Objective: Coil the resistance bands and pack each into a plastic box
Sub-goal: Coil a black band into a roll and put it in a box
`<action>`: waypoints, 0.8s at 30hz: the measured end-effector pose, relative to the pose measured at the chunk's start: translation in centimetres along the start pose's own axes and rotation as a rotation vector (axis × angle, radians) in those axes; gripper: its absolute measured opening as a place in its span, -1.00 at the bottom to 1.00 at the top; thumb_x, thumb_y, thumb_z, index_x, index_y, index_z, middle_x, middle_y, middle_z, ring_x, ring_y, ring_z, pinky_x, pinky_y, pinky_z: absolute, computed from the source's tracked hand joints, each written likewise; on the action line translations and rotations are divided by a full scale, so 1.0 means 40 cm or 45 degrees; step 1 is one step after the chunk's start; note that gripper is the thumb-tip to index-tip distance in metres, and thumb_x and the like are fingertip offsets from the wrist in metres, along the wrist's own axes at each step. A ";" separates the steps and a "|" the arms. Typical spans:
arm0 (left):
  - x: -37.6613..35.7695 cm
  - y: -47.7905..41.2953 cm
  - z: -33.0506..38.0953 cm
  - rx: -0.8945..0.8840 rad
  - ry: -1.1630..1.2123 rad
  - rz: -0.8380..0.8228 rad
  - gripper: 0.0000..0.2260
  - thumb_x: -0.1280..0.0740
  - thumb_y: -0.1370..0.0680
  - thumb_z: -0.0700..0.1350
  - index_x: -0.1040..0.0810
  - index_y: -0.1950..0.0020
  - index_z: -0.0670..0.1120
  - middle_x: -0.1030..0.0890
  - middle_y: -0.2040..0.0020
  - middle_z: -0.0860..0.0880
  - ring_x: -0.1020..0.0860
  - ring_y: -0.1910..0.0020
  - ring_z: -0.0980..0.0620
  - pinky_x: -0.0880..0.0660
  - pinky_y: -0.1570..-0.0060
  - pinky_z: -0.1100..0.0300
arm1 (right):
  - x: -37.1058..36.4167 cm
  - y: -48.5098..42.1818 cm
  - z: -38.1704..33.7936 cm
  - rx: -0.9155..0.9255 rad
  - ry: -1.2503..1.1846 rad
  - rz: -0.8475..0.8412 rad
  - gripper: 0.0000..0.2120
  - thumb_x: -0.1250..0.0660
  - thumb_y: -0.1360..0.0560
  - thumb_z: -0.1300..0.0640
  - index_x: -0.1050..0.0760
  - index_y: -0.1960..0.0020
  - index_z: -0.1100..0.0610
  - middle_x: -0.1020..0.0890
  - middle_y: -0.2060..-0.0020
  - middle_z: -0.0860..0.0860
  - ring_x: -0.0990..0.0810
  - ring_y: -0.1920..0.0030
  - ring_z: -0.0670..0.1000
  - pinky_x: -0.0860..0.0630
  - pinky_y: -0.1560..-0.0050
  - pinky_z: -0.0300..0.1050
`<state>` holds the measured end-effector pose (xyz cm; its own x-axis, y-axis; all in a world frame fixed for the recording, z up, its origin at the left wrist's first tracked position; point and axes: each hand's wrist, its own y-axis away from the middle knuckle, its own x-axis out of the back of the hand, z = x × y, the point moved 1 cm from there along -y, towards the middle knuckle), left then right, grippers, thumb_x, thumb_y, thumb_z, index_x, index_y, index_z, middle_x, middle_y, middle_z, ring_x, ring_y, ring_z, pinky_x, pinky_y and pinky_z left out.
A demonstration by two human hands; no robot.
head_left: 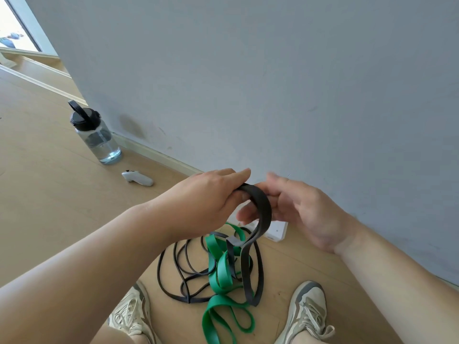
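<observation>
Dark-grey flat rubber resistance band [265,209]: coiling looks barely started. Left hand [206,202] pinches its top loop; right hand [305,212] grip unclear. Next, wind in the hanging slack.

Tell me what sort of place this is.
Probably an indoor room at home or a small studio used for exercise: a pale wood floor, a plain grey wall with a skirting board, a water bottle standing on the floor, and resistance bands heaped on it.
</observation>
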<state>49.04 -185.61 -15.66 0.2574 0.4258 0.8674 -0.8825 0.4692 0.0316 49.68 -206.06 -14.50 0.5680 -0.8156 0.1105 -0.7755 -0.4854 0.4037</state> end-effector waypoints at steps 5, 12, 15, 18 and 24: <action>-0.009 0.005 -0.005 0.008 0.050 -0.017 -0.58 -0.12 -0.64 0.24 -0.53 -0.36 0.06 -0.66 -0.11 0.11 -0.61 -0.08 0.06 -0.57 -0.07 0.00 | -0.010 -0.014 0.025 0.044 0.319 0.081 -0.78 -0.23 -0.71 0.06 -0.60 -0.02 0.12 -0.67 0.31 0.10 -0.58 0.19 0.14 -0.49 -0.25 0.30; 0.015 0.023 -0.090 0.255 0.092 -0.195 -0.76 -0.43 -0.54 -0.09 -0.65 -0.14 0.19 -0.69 0.03 0.18 -0.64 0.00 0.15 -0.61 -0.10 0.06 | 0.072 0.005 0.020 -0.009 0.185 0.232 -0.70 -0.19 -0.69 0.24 -0.58 0.13 0.30 -0.63 0.28 0.15 -0.57 0.22 0.07 -0.51 -0.05 0.08; 0.018 0.028 -0.101 0.343 0.267 -0.136 -0.86 -0.46 -0.54 -0.13 -0.70 0.06 0.13 -0.72 0.11 0.19 -0.66 0.07 0.28 -0.58 -0.02 0.26 | 0.100 0.000 0.041 -0.077 0.159 0.407 -0.70 -0.17 -0.63 0.27 -0.49 0.25 0.28 -0.51 0.37 0.17 -0.47 0.35 0.07 -0.48 -0.08 0.38; 0.014 0.028 -0.082 0.325 0.430 -0.175 -0.85 -0.47 -0.53 -0.12 -0.68 0.00 0.14 -0.71 0.04 0.22 -0.63 -0.02 0.37 -0.58 -0.12 0.24 | 0.094 -0.012 0.050 -0.120 0.069 0.517 -0.68 -0.14 -0.63 0.15 -0.39 0.28 0.18 -0.40 0.39 0.09 -0.34 0.39 0.07 -0.52 -0.17 0.40; -0.008 0.023 -0.061 0.253 0.418 -0.312 -0.75 -0.56 -0.46 -0.09 -0.59 -0.01 0.18 -0.68 -0.04 0.22 -0.62 -0.09 0.31 -0.58 -0.15 0.23 | 0.084 -0.016 0.034 -0.097 -0.050 0.507 -0.67 -0.23 -0.69 0.01 -0.40 0.21 0.13 -0.33 0.37 0.04 -0.29 0.37 0.05 -0.60 -0.11 0.23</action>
<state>49.12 -183.41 -17.12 0.5508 0.5586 0.6202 -0.8302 0.4429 0.3385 51.69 -208.91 -15.62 0.2153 -0.9473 0.2373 -0.9093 -0.1058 0.4025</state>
